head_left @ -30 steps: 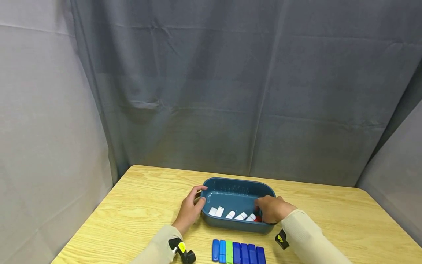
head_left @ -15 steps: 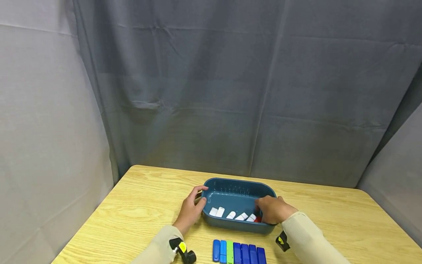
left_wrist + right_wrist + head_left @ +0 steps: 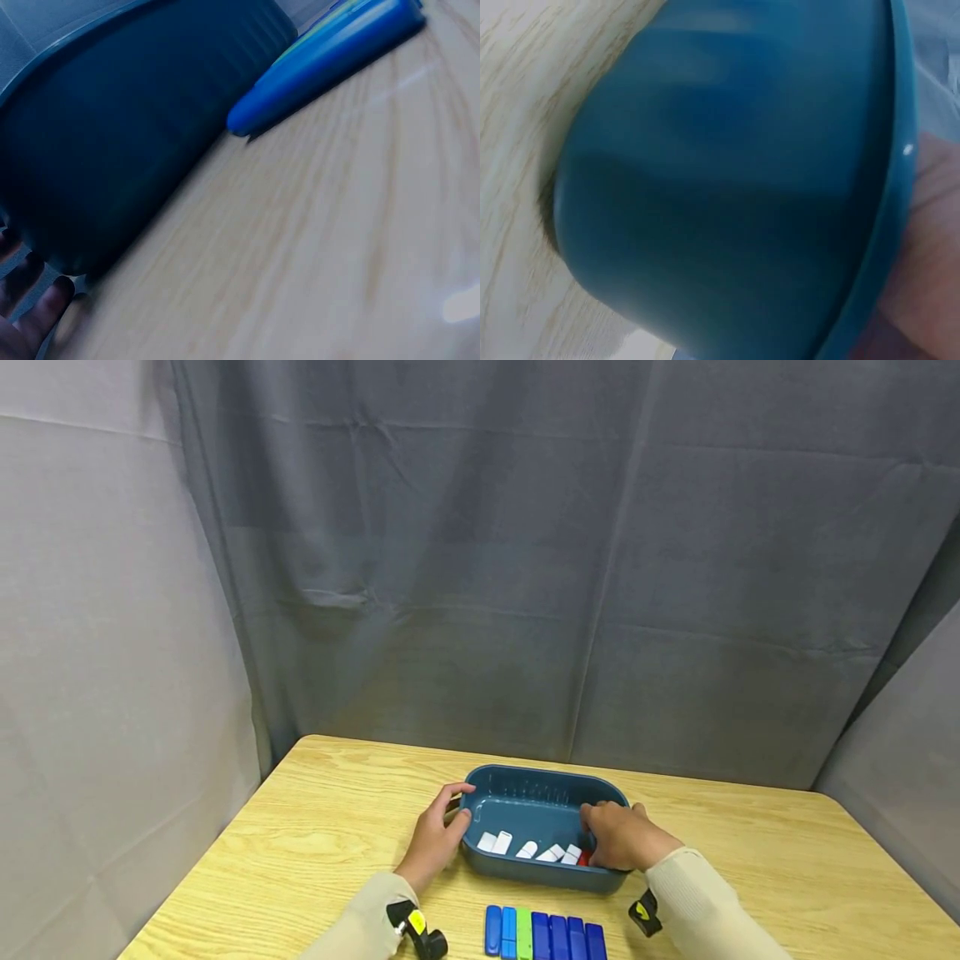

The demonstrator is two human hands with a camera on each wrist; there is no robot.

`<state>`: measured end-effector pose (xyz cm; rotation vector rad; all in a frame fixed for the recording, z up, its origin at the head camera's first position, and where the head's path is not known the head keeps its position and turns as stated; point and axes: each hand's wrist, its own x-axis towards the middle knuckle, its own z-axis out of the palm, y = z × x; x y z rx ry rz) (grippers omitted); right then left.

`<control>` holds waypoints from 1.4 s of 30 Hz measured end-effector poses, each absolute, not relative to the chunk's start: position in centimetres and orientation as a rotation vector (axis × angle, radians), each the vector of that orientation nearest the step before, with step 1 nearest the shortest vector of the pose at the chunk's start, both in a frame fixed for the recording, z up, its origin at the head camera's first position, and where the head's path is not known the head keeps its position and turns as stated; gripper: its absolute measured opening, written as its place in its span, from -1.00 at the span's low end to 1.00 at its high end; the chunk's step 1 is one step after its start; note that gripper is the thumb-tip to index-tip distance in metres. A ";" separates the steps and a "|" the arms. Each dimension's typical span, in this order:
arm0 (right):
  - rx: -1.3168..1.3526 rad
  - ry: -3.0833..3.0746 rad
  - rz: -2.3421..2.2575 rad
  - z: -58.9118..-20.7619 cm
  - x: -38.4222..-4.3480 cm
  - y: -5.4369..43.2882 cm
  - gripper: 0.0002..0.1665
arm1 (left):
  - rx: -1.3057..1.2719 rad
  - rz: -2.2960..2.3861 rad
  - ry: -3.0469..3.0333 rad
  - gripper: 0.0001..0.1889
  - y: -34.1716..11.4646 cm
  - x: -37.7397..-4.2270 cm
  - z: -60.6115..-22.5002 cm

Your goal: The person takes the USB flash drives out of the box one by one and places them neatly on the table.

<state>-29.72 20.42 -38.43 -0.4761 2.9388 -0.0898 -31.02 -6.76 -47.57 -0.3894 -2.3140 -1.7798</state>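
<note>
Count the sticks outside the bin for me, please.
7, in a row in front of the bin: from left, a blue stick, a lighter blue stick, a green stick, four dark blue sticks. Others may lie below the view.

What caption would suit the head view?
Left hand at one end of a teal basin, right hand over the other, white pieces inside; blue and green pieces lined up in front.

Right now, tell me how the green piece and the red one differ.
The green piece lies on the table between blue pieces; the red piece is inside the bin.
No hand covers the green piece; the right hand partly hides the red piece, leaving its full shape unclear.
Both are brightly coloured.
</note>
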 end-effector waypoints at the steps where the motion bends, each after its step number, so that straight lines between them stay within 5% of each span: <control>1: -0.478 2.943 -0.087 -38.4 -29.7 20.4 -0.57 | -0.387 -1.780 -2.314 -0.64 -6.7 -31.0 -47.6; 22: -0.626 3.142 -0.271 -36.5 -28.1 21.4 -0.57 | -0.416 -1.764 -2.305 -0.65 -6.5 -31.4 -47.8; 42: -1.010 3.326 -0.324 -35.2 -21.3 21.2 -0.53 | -0.426 -1.774 -2.290 -0.65 -6.6 -31.4 -47.7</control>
